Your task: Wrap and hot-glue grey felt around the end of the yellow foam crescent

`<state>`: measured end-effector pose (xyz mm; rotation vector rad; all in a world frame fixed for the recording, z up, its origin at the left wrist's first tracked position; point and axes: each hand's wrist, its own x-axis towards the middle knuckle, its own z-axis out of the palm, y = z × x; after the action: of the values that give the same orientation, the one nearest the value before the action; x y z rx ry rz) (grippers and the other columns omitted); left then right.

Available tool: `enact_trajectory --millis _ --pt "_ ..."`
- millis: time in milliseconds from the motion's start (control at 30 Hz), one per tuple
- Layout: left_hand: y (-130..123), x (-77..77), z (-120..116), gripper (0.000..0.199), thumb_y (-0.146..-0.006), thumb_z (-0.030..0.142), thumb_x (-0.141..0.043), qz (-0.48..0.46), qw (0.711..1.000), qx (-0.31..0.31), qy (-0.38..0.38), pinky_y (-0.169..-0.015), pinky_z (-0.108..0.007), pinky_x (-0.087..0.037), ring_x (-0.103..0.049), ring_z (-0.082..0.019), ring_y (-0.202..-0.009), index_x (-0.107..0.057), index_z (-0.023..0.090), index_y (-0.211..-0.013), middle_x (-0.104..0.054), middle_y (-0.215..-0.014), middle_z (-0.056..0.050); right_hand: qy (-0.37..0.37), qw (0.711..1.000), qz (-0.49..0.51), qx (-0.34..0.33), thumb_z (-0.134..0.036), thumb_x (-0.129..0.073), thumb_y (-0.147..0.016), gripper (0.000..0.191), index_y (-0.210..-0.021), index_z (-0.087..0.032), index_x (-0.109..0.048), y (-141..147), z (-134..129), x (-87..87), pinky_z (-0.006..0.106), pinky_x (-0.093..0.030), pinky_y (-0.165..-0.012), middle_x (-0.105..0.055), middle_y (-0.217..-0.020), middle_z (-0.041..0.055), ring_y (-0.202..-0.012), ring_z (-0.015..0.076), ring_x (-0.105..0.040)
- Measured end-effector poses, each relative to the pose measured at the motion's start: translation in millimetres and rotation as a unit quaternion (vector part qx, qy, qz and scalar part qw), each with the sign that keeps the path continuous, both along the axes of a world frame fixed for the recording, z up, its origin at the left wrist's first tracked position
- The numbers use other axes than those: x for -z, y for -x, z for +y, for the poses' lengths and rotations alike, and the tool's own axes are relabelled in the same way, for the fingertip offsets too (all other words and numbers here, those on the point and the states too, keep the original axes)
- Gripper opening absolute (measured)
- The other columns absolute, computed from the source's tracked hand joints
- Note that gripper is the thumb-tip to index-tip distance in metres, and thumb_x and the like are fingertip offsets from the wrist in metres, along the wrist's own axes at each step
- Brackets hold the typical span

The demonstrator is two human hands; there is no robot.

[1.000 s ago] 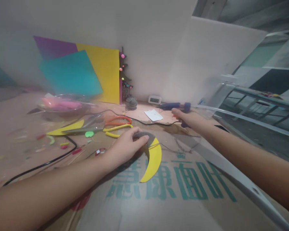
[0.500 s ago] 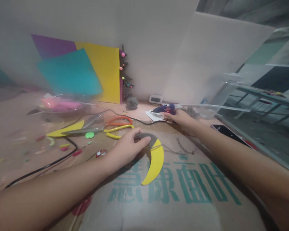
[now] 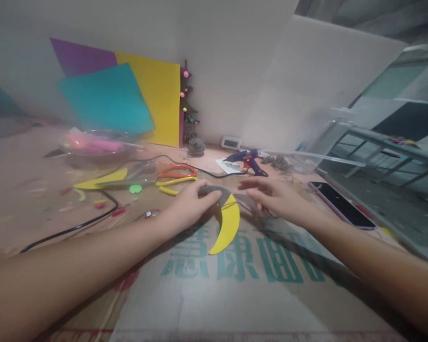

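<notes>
A yellow crescent [image 3: 229, 228], its upper end wrapped in grey yarn, is pinched between the thumb and fingers of my left hand [image 3: 192, 203]. From the wrapped part a loose strand of yarn [image 3: 243, 203] trails right, toward my right hand [image 3: 280, 197]. That hand hovers just right of the crescent, fingers stretched and thumb apart, with nothing visibly held. Behind it a blue glue gun [image 3: 243, 156], its red light on, rests on its own with the nozzle over a piece of white paper [image 3: 228, 166].
Scissors with orange and yellow handles [image 3: 176, 181] lie behind my left hand. A phone [image 3: 342, 204] is at the right edge. Foam sheets [image 3: 107, 97] lean at the back left, near a small white digital clock [image 3: 231, 142]. A black cord [image 3: 74, 229] and scraps lie left.
My right hand has let go of the glue gun, leaving it standing on the table, and has come back toward the crescent with its fingers apart. My left hand keeps its hold.
</notes>
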<state>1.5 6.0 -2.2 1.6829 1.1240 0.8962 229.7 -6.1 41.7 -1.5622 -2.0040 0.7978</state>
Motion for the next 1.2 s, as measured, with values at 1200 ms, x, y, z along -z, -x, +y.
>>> enact_trajectory --millis 1200 --pt "0 -2.8 -2 0.024 -0.085 0.043 -0.057 0.037 0.993 0.113 0.011 -0.050 -0.023 -0.039 -0.057 -0.015 -0.056 -0.058 0.019 -0.080 -0.060 -0.063 0.001 -0.237 0.971 -0.023 -0.012 -0.026 -0.060 -0.088 0.011 -0.083 -0.021 -0.068 4 -10 31.3 0.029 -0.046 -0.069 -0.070 -0.082 0.0029 -0.075 0.0167 -0.061"
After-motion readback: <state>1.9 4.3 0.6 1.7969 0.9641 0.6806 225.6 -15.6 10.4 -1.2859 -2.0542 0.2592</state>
